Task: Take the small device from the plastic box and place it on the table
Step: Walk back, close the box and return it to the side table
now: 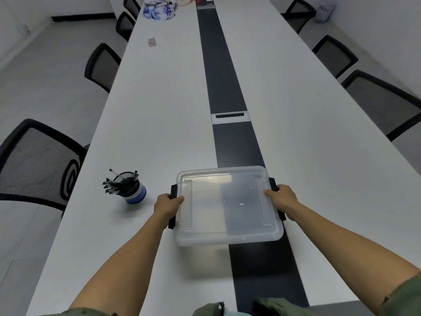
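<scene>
Plastic box [227, 206] lidded, gripped between left hand [167, 205], right hand [282, 198].

Office meeting room: long white table [159, 99], mesh chairs [38, 165] both sides.

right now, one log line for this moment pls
left hand: on box side | right hand: on box side | plastic box: lid on | device: not visible

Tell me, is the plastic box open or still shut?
Shut. The clear lid lies flat over the plastic box, with the left hand and right hand at its black side latches.
</scene>
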A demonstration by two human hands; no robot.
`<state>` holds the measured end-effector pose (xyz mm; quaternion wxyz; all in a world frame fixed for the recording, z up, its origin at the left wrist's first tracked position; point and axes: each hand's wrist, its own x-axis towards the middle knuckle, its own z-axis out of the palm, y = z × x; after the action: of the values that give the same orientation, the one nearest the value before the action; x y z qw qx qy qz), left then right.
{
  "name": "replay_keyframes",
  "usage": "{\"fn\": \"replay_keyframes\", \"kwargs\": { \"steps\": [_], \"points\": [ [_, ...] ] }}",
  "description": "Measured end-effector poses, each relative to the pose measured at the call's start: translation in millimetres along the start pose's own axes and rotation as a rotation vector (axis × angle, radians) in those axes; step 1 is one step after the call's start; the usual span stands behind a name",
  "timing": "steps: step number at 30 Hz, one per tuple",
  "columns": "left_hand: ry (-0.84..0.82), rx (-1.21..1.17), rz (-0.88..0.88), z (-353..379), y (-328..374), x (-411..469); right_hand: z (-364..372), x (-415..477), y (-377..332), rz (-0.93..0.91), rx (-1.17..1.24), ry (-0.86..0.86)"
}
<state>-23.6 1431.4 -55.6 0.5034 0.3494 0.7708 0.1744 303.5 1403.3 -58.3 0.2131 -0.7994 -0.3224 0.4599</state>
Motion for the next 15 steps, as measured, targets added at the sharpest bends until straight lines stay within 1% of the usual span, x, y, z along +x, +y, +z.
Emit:
{"fn": "replay_keyframes", "kwargs": {
  "steps": [2, 4, 6, 9, 15],
  "points": [
    [-0.039, -0.068, -0.016, 6, -3, -3, 9, -3, 1, 0.011, -0.006, 0.017],
    [-0.056, -0.111, -0.031, 12, -6, -5, 17, -6, 3, -0.001, -0.099, 0.064],
    [-0.013, -0.068, -0.019, 17, -8, -2, 22, -6, 4, -0.011, -0.219, 0.136],
    [0.063, 0.025, -0.017, 24, -6, -1, 28, -9, 2, -0.021, -0.314, 0.213],
    [0.051, 0.183, -0.015, 30, -1, -5, 41, -13, -5, 0.006, -0.397, 0.288]
  ]
}}
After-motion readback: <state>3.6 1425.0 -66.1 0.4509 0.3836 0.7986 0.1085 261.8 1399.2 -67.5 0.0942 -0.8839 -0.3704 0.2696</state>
